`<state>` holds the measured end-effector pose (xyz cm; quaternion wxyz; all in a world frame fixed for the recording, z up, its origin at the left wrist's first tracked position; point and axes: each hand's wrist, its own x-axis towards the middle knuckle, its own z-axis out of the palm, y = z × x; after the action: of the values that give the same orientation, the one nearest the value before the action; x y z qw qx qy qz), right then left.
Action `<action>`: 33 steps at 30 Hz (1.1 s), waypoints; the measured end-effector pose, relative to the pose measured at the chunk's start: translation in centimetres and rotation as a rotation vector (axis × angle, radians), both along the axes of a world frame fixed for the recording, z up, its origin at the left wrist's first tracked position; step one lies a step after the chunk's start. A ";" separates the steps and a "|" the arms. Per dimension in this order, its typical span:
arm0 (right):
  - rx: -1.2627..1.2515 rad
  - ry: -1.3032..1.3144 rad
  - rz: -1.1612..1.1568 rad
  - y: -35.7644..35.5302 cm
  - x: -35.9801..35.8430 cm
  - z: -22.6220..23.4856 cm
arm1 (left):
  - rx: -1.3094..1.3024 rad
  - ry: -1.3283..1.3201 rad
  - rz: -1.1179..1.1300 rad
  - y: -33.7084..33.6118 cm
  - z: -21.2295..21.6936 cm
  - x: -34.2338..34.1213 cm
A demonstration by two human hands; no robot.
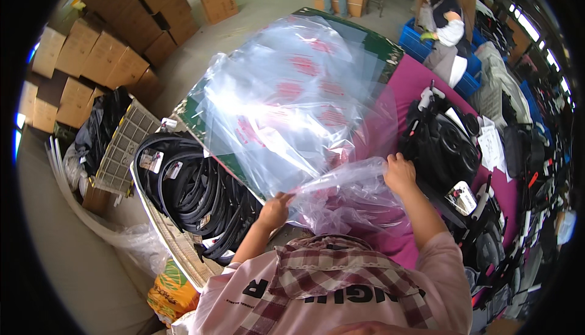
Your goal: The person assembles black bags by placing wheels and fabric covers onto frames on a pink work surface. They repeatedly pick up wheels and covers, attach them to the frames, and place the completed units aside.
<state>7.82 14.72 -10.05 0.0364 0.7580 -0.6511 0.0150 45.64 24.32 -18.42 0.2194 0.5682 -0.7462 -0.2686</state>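
A clear plastic bag [341, 179] is stretched between my two hands above the table's near edge. My left hand [275, 211] is closed on its left end. At the other end, my right hand [400, 173] grips the bag's upper corner. The lower part of the bag hangs crumpled over the purple cloth. Just beyond lies a wide pile of clear plastic bags [286, 100] with red print. To the right of my right hand sits a folded black stroller [443, 143] with cup-shaped hollows and a hanging tag.
At left, a long bin [159, 222] holds several curved black tubes [189, 192] with tags. A grey plastic crate [125, 143] stands behind it. Cartons [91, 51] are stacked far left. A person [448, 27] works by blue crates [414, 37]. White papers [491, 146] lie at right.
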 end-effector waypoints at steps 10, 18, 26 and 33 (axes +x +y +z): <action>-0.224 -1.677 0.702 -9.2 33.0 23.5 | -1.029 0.031 1.040 4.5 26.6 18.1; -0.121 -0.214 0.870 -7.8 31.2 5.2 | -0.578 -0.493 0.743 3.5 12.9 20.0; -0.074 -0.763 0.043 -11.5 13.5 -1.8 | -0.214 0.326 0.277 -3.8 8.9 9.1; -0.362 -1.050 0.559 0.7 18.1 7.3 | -0.111 0.914 -0.199 -9.4 19.0 -4.1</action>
<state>25.89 15.45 -2.78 -0.1661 0.7731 -0.3460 0.5049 41.55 14.94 0.63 0.5286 0.3049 -0.6372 -0.4707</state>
